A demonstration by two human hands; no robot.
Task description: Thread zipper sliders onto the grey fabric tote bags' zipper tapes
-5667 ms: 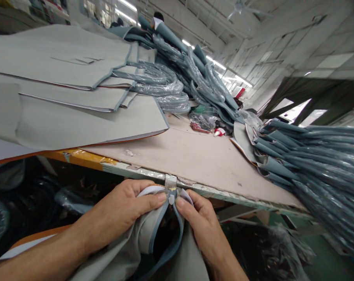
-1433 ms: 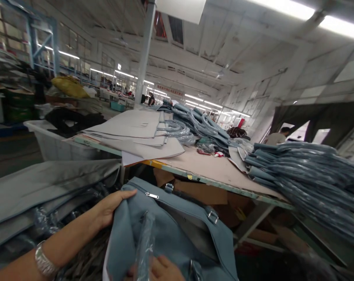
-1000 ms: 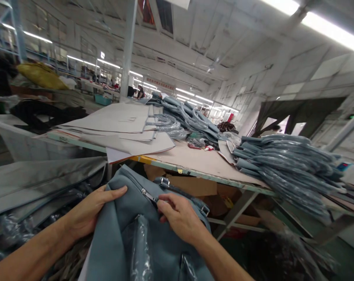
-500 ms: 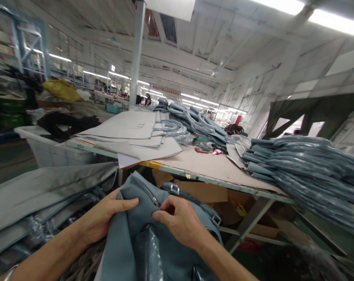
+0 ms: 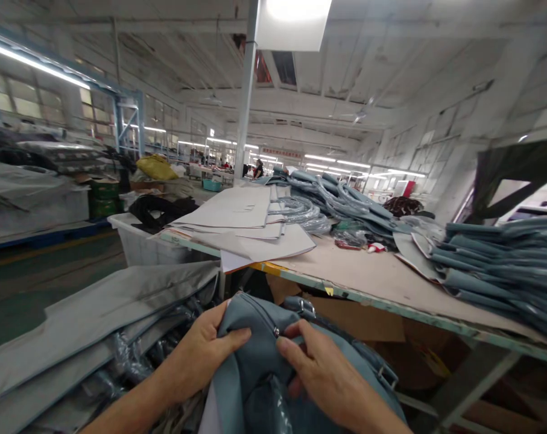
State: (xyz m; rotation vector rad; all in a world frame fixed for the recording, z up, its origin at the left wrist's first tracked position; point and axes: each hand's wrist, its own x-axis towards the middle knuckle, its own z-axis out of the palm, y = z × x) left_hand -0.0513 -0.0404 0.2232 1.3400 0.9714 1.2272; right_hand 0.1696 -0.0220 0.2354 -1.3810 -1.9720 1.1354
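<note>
1. Below the near edge of the pale beige-topped, green-edged worktable (image 5: 359, 271), in the head view, a smooth blue-grey, leather-like bag (image 5: 255, 319) is held between the person's two hands.
2. On the side toward the table's yellow-taped stretch, the left hand (image 5: 210, 343) grips the bag's upper left corner, its thumb laid on the blue-grey face and its fingers folded behind, partly hidden.
3. Farther right before the table, the right hand (image 5: 325, 371) has thumb and forefinger pressed close together at a silver metal zipper slider (image 5: 277, 331); the pull tab is covered, so they are probably pinching it.
4. Along the bag's table side are silver metal buckles (image 5: 387, 377); away from the table hangs a blue-grey handle wrapped in clear plastic (image 5: 280, 407).
5. On the table's left part lie flat pale grey sheets (image 5: 237, 208), some overhanging the near edge, with plastic-wrapped blue-grey coils (image 5: 298, 211) beside them.
6. Toward the table's back sits a small red-and-white bottle (image 5: 376, 248); on its right end is a heap of long blue-grey strips (image 5: 503, 265).
7. Left of the table stands a white plastic bin (image 5: 131, 241) bearing a black cloth bundle (image 5: 160, 211); in front of that end are layered grey panels (image 5: 101, 313).
8. Beyond the table rises a grey upright post (image 5: 246, 102).
</note>
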